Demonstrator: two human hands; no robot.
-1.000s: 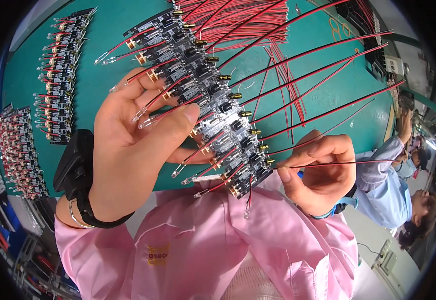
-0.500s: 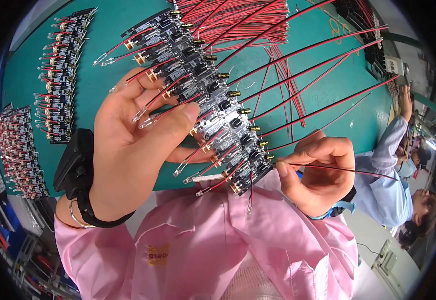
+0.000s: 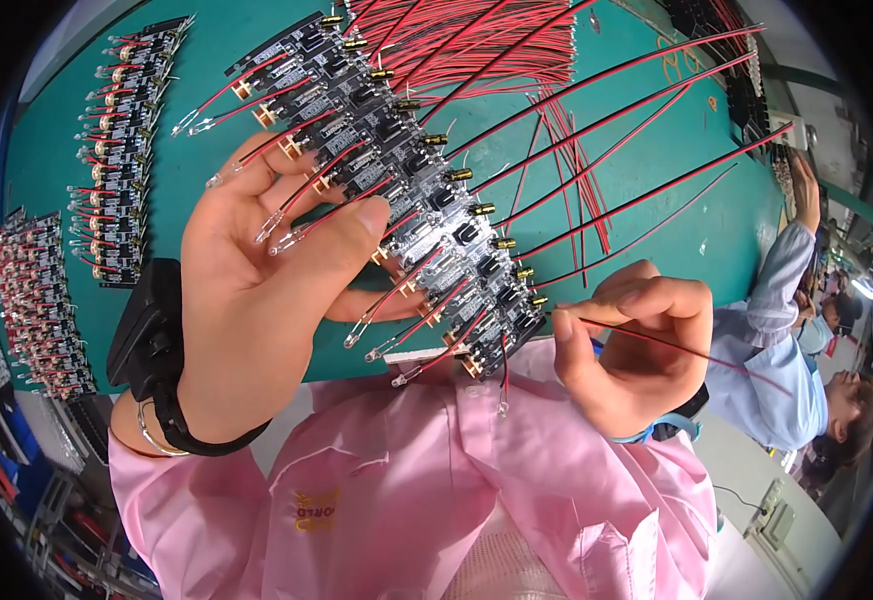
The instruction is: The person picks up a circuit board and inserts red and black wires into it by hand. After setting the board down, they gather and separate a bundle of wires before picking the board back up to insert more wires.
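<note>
My left hand (image 3: 257,290) grips a long panel of black circuit boards (image 3: 387,165), its thumb on the face and the fingers behind. The panel slants from upper left to lower right. Small clear LEDs (image 3: 279,245) on short red-and-black leads hang off its left edge. Along the right edge sit gold-sleeved parts, and several long red-and-black wires stretch out from that side. Close to the panel's lower right corner, my right hand (image 3: 642,350) pinches a red-and-black wire (image 3: 672,348) between thumb and forefinger. Whether its tip touches the board I cannot tell.
A big bundle of red-and-black wires (image 3: 487,50) lies on the green mat (image 3: 677,210), with looser wires below it. Two more populated panels, one upright (image 3: 122,150) and one farther left (image 3: 42,300), rest at the left. A co-worker in blue (image 3: 772,370) is at the right.
The panel has shifted slightly up and to the left in my left hand's grip. The wire in my right hand now slopes more steeply down to the right.
</note>
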